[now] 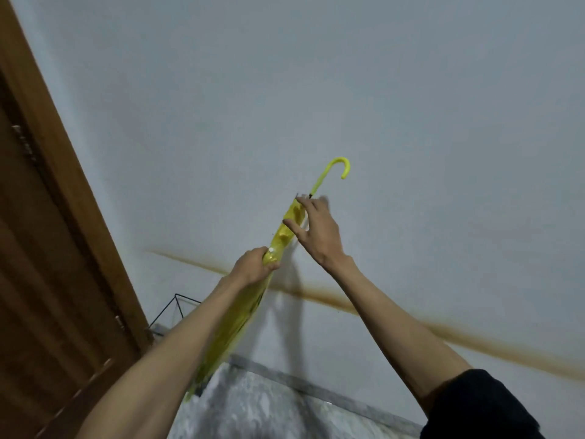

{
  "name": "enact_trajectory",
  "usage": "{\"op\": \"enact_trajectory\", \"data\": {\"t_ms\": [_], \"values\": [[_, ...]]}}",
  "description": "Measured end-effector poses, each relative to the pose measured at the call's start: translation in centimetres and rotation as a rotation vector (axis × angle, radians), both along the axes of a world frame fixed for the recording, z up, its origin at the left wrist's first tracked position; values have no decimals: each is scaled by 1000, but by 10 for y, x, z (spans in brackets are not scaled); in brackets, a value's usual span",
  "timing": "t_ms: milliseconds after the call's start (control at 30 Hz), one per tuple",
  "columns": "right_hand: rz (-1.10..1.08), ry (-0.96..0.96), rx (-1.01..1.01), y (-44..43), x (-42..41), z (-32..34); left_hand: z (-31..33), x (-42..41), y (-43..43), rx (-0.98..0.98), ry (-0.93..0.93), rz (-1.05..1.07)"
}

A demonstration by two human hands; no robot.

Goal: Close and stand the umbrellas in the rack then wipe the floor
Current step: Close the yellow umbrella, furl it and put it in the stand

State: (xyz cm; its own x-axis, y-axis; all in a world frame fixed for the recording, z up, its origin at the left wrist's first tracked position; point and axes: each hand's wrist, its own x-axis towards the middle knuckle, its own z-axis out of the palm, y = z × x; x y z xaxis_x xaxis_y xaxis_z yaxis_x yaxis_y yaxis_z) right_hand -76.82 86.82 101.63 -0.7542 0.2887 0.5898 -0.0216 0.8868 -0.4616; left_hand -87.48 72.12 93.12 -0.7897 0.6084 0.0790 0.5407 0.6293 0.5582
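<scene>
We hold the yellow umbrella (282, 233) up in front of the wall (395, 90), folded shut and tilted. Its hooked handle (341, 165) points up and to the right, and its tip slants down toward the lower left, low over the floor (259, 407).

Our left hand (253, 266) is clenched round the gathered canopy about midway along, the fingers wrapped tight over the folds just below a small white button. Our right hand (320, 232) is higher up, near the end of the canopy under the handle. Its fingers are fairly straight and spread, with thumb and forefinger tips touching the yellow fabric. It is released rather than gripping, though we cannot see the far fingers clearly.

The umbrella is in neither the rack nor on the floor; it hangs in the air between our hands. The rack (175, 294), a thin black wire frame, stands well below and to the left, in the corner just beside the brown door (47, 280).

A blurred brown stripe (332, 300) runs across the wall behind our arms. The floor is grey marble with a darker border. A black sleeve (481, 407) covers our right upper arm.
</scene>
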Motion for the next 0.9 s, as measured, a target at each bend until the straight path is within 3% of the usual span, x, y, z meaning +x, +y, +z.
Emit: {"op": "enact_trajectory", "data": {"t_ms": [200, 300, 500, 733, 900], "values": [[34, -103, -636, -19, -27, -22, -11, 12, -25, 219, -202, 131], [173, -225, -786, -32, -48, -20, -16, 18, -39, 252, -263, 133], [330, -297, -856, -69, -80, -17, -26, 18, -81, 237, -273, 220], [441, -334, -778, -135, -125, -25, -12, -22, -131, 362, -246, 406], [537, -398, -715, -170, -173, -18, -5, -76, -160, 350, -218, 488]]}}
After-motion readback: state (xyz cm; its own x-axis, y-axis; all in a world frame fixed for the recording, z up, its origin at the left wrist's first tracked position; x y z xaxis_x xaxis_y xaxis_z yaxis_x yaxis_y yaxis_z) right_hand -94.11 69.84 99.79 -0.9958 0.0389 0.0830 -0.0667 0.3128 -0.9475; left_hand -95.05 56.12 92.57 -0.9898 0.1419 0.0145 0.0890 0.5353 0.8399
